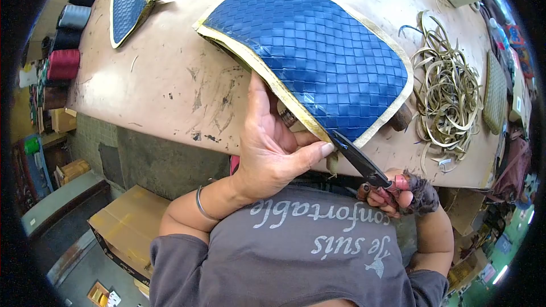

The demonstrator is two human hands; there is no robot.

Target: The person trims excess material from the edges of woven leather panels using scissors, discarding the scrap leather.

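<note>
The blue woven panel (313,51) lies on the surface (170,85), its near corner overhanging toward the person. The left hand (270,150) grips that edge, with some fingers hidden beneath. The right hand (398,193) is closed around the red handles of the scissors (358,159), blades at the pale border (273,82). This looks like trimming the border; the next cut calls for staying close to the weave. The blade tips are hard to make out

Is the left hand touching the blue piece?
Touching. The head view shows the left hand pinching the blue piece at its pale edge, beside the scissors.
</note>
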